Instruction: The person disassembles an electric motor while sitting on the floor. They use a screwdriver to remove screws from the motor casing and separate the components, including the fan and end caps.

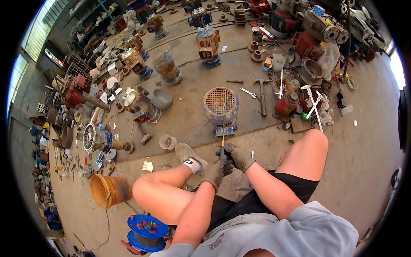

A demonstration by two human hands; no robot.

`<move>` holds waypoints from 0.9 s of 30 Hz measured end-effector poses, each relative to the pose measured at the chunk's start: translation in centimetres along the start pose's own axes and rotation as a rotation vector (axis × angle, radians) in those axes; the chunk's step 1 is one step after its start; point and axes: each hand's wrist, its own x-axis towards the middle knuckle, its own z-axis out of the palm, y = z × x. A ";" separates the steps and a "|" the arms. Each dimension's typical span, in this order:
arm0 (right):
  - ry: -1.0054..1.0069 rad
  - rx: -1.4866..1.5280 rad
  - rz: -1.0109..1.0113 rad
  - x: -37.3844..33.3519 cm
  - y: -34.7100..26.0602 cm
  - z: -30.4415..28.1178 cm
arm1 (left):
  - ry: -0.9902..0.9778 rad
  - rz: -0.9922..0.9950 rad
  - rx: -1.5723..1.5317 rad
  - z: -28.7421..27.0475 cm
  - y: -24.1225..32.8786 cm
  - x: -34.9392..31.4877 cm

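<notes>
Both gloved hands meet above my lap, close to the near side of an upright electric motor (221, 112) with a rusty grille on top. My left hand (215, 170) is closed around a slim pointed tool (222, 150) with a dark grip; its exact kind is too small to tell. A thin, yellowish end points toward the motor's blue terminal box (224, 129). My right hand (239, 156) is closed right beside it, fingers curled; what they pinch is hidden.
An adjustable wrench (248, 93) and a hammer (261, 97) lie right of the motor. A red bottle jack (286, 104) stands beyond them. At left are an orange bucket (110, 190), a blue cable reel (147, 233) and a small cup (168, 141). Several motors stand farther back.
</notes>
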 end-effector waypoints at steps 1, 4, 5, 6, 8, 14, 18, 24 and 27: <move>-0.008 0.004 -0.016 0.2 0.1 -0.1 | 0.006 0.067 0.083 -0.3 -0.4 0.4; 0.102 -0.444 -0.181 -0.2 0.4 0.8 | 0.349 0.202 1.185 3.3 2.4 -2.5; 0.104 -0.333 -0.148 0.2 0.8 0.4 | 0.326 0.185 1.177 3.3 2.0 -2.3; 0.110 -0.223 -0.122 1.1 1.1 -0.6 | 0.296 0.173 1.169 3.5 1.6 -1.7; 0.061 -0.058 -0.038 1.3 1.2 -1.8 | 0.188 0.097 0.765 2.9 0.6 -1.3; -0.029 0.051 0.012 -0.2 -0.6 0.0 | 0.031 0.035 -0.038 0.3 -0.7 -0.5; 0.127 -0.292 -0.133 0.1 0.1 0.3 | 0.270 0.314 0.774 2.1 -0.4 -0.8; 0.005 -0.054 0.043 0.1 -0.2 -1.0 | 0.030 -0.046 -0.098 1.6 -0.5 -1.6; -0.072 0.009 0.095 -0.7 -1.1 -0.3 | -0.134 -0.170 -0.418 0.7 -0.1 -1.8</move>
